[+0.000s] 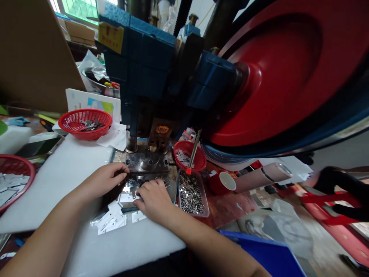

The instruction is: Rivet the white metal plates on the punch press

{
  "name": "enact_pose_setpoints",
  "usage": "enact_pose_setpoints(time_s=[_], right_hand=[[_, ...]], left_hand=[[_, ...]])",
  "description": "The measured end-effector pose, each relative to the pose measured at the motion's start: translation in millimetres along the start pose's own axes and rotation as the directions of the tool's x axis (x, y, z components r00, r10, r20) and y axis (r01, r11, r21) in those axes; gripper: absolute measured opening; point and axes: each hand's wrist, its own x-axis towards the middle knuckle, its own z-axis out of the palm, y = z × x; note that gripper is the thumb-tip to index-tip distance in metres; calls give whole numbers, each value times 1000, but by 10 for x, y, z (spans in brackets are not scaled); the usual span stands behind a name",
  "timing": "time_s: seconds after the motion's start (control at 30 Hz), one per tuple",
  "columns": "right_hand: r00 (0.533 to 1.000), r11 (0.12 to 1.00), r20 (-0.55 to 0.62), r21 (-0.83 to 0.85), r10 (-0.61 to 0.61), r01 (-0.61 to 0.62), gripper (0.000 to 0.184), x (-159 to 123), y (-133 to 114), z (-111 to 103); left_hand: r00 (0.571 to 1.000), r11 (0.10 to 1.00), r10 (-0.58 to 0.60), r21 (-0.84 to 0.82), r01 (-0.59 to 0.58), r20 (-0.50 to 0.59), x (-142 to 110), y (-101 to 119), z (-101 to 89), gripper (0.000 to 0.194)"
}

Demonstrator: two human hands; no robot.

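A press with a blue body [138, 57] stands before me, its steel die [148, 161] low at the middle. My left hand [111, 177] is at the die's left front edge, thumb and bent fingers close together; anything between their tips is too small to make out. My right hand [155, 198] lies in front of the die, fingers curled and thumb at the edge of a flat metal plate [127, 197]. A pile of similar plates [112, 219] lies on white foam below my hands. Tiny metal bits are scattered near my right fingers.
Right of the die stand a clear box of small metal pieces [191, 196], a red basket [197, 156], a red mug [220, 184] and a pink bottle [262, 177]. More red baskets [86, 134] [30, 169] are leftward. A large red flywheel [288, 73] overhangs the right.
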Motion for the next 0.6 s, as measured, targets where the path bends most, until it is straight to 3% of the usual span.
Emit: enact_pose_setpoints(time_s=[0.47,0.53,0.6], right_hand=[[972,967,-86,-150,-219,205,17,3,-15,11],[977,977,-97,-114,-192,180,17,28,28,-2],[991,998,-115,-27,-61,59,18,63,68,-44]], left_hand=[[978,996,-40,-90,22,-204,41,-85,-1,29],[973,994,-56,-101,34,-222,40,-91,-7,31],[971,991,-78,-120,51,-225,32,-95,-17,33]])
